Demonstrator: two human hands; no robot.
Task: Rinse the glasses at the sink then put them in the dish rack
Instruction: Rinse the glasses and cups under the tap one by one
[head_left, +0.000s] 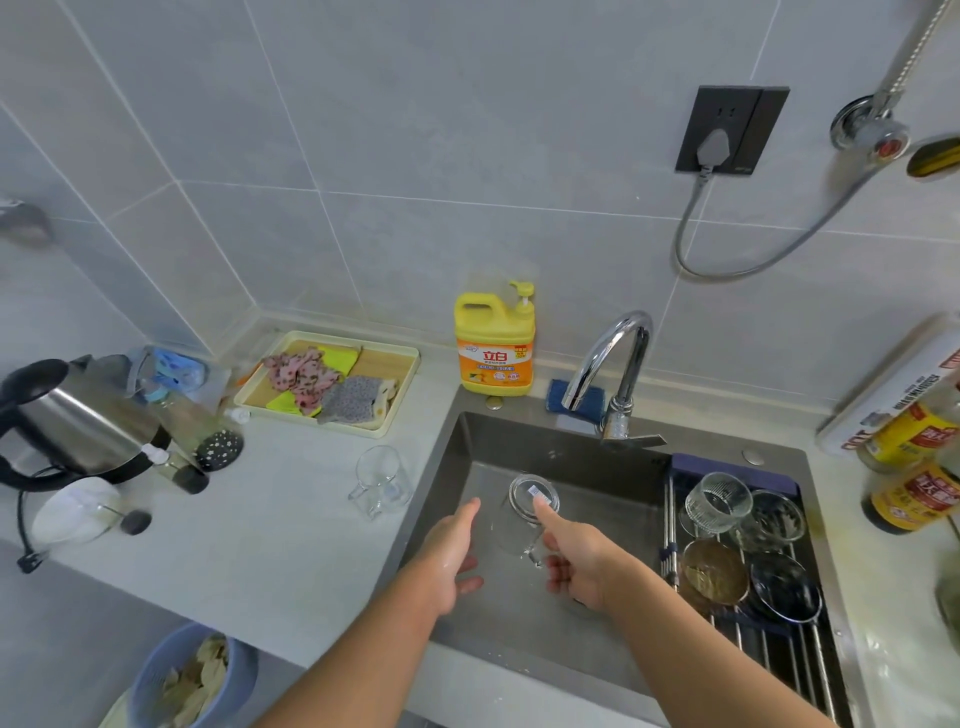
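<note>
One glass in hand over the sink, one more waiting on the table

I read the clear handled glass (522, 501) as mid-rinse: it is held low inside the sink (498, 436), tipped so its stickered base faces up toward me, which I judge lets the water drain away. The right grip (576, 561) is clamped on it, thumb laid along the base rim and fingers curled under near the handle. The left grip (449, 556) sits just beside the glass wall, wet, thumb raised and fingers curled; I cannot tell whether it touches the glass. I see no stream falling from the tap (618, 364).

At the right of the frame the dish rack (774, 654) spans the sink edge, so drips fall into the basin; a ribbed glass (719, 501) and other vessels already stand there. A second handled glass (382, 480) stands on the table just left of the sink, within easy reach, likely next.

The table is pale and the sink dark steel. Grey wall tiles rise behind, a yellow soap bottle (493, 348) stands at the sink's back corner, a tray of cloths (332, 379) lies to its left, and a kettle (78, 415) sits at the left edge
</note>
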